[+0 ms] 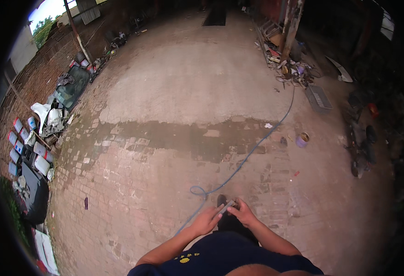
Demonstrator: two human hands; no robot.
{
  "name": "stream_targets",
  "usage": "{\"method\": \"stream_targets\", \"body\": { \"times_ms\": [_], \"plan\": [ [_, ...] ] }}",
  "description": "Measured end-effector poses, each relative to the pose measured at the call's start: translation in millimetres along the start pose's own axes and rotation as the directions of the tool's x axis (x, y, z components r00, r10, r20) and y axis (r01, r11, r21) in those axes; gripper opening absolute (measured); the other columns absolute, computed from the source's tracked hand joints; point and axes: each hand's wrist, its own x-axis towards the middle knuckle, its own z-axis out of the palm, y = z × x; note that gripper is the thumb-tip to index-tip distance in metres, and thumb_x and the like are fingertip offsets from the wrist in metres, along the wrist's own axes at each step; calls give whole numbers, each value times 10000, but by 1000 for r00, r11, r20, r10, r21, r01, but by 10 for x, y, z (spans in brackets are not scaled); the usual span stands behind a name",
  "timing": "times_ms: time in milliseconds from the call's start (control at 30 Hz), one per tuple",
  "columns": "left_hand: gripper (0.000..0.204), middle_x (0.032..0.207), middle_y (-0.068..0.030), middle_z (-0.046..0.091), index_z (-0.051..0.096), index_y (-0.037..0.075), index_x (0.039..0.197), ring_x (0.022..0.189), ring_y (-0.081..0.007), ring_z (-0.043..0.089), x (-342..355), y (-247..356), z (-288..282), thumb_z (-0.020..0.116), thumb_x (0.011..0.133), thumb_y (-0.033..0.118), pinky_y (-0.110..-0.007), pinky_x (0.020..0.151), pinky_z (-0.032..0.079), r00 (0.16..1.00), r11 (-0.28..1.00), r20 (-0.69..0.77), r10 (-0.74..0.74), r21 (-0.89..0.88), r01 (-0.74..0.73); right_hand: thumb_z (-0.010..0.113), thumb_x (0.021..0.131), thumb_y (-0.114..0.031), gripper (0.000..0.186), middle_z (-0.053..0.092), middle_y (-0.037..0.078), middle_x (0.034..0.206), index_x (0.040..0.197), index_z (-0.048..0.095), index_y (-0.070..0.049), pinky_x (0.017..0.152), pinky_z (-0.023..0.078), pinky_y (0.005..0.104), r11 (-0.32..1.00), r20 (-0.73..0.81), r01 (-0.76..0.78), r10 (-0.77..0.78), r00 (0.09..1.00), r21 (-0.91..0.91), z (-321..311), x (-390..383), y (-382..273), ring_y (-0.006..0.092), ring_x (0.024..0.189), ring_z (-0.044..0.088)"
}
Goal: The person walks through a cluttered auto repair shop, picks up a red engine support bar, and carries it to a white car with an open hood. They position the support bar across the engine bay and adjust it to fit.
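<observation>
In front of my waist both hands are on a small flat grey piece [227, 207], long and narrow; its exact kind is too small to make out. My left hand [206, 221] grips its near left end, fingers pointing along it. At the far right end, my right hand [242, 213] has thumb and fingers closed on it. Below the piece show my dark shoe [221, 199] and dark trousers. A blue hose [238, 171] lies on the ground just beyond my hands, with a small loop to the left of them.
Brick paving meets a concrete floor [174, 87] ahead. Buckets [42, 149], a windshield [73, 86] and a dark bumper-like panel [34, 193] line the left wall. To the right stand an open can [302, 140], a grey crate [319, 98] and a heap of clutter [298, 71] beside a post.
</observation>
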Motion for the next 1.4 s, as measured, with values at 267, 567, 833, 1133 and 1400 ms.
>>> {"method": "stream_targets", "body": {
  "times_ms": [267,567,833,1133,1400],
  "plan": [
    [437,1143,-247,547,472,39,1371,1059,-448,538,1519,-367,-1513,424,1014,286,-468,912,453,987,999,-158,-31,14,34,769,863,-278,479,640,57,951,1183,542,-4,751,501,289,935,218,26,56,974,-354,165,2421,-1417,123,859,604],
    [350,1078,-227,573,581,45,1271,986,-429,579,4166,-1439,-2527,520,962,198,-448,823,488,960,997,-269,-80,-5,82,758,863,-168,459,664,88,1018,1227,523,-17,772,521,308,903,42,142,-137,990,-406,-563,5268,-1695,153,900,627],
    [290,863,-172,693,693,6,1072,797,-275,682,6790,-1776,-3984,633,938,256,-386,747,521,983,922,-64,-174,-362,139,701,903,-124,289,691,85,1001,1129,627,39,804,524,290,980,-104,-62,43,994,-189,-1204,6967,-3169,135,908,634],
    [275,852,-212,632,653,7,930,804,-421,613,9051,-2824,-5355,701,860,268,-445,701,490,991,993,-87,-104,-58,99,735,878,-219,277,692,108,896,1033,677,4,761,506,310,824,198,199,-108,974,-531,-1709,9928,-3839,157,842,635],
    [234,889,-153,645,666,44,1051,819,-367,629,10656,-2785,-6909,683,883,206,-413,717,511,977,997,-211,-42,55,55,733,864,-231,292,663,118,942,1079,664,-45,736,512,340,741,655,411,51,754,-531,-1711,12491,-5486,225,844,645]
  ]
}}
